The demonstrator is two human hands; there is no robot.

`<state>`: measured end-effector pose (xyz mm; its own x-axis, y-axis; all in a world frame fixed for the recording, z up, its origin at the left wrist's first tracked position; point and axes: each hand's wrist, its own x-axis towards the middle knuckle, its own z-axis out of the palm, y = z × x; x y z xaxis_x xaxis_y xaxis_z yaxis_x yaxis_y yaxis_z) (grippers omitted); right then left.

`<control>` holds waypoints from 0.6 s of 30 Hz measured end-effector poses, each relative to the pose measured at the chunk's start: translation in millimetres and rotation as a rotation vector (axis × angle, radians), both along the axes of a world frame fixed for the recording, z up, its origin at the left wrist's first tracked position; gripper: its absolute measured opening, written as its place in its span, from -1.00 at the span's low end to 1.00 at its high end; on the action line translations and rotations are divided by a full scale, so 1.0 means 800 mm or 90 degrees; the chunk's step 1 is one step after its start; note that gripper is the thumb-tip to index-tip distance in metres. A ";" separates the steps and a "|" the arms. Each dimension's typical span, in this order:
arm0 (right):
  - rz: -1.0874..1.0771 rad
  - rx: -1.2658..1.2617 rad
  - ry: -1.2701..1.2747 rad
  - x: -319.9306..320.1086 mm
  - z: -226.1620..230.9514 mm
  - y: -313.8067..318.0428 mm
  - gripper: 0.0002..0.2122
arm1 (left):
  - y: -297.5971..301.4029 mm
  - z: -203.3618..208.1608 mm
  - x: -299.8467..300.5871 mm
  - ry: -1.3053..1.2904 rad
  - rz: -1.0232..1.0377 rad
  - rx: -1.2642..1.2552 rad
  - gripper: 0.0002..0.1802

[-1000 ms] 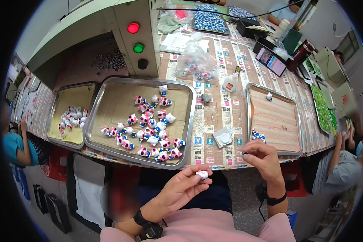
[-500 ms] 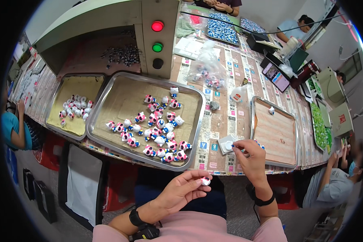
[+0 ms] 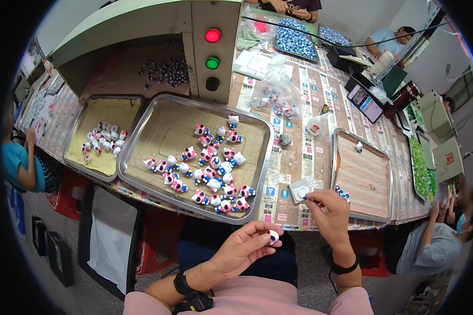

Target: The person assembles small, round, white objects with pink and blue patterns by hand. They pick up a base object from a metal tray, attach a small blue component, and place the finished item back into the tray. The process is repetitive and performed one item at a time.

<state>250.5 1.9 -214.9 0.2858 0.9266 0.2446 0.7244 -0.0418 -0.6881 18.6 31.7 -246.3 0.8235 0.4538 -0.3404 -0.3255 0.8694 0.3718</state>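
My left hand (image 3: 243, 245) is closed around a small white figurine head (image 3: 273, 238) with dark eye patches, held between thumb and fingers beyond the table's front edge. To the right, my right hand (image 3: 330, 211) pinches a tiny blue piece (image 3: 305, 198), mostly hidden by the fingertips. Those fingertips are at the near right edge of a white square pad (image 3: 300, 189) on the table. A large metal tray (image 3: 157, 123) on the left holds several pink, white and blue cat figurines (image 3: 214, 184).
A smaller tray (image 3: 102, 110) of white heads lies far left, beside a machine (image 3: 213, 84) with red and green lights. On the right are a lined tray (image 3: 362, 173) with a few figurines, a glue bottle (image 3: 315, 125) and a propped phone (image 3: 364, 103). Other people sit around the table.
The whole view has shifted slightly. My right fingertips have moved a little toward me at the pad's edge. The figurine head in my left hand has turned slightly.
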 end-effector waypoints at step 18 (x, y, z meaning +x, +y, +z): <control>0.118 -0.041 0.312 -0.048 0.010 -0.054 -0.83 | -0.011 -0.007 0.014 0.051 0.029 0.067 -0.66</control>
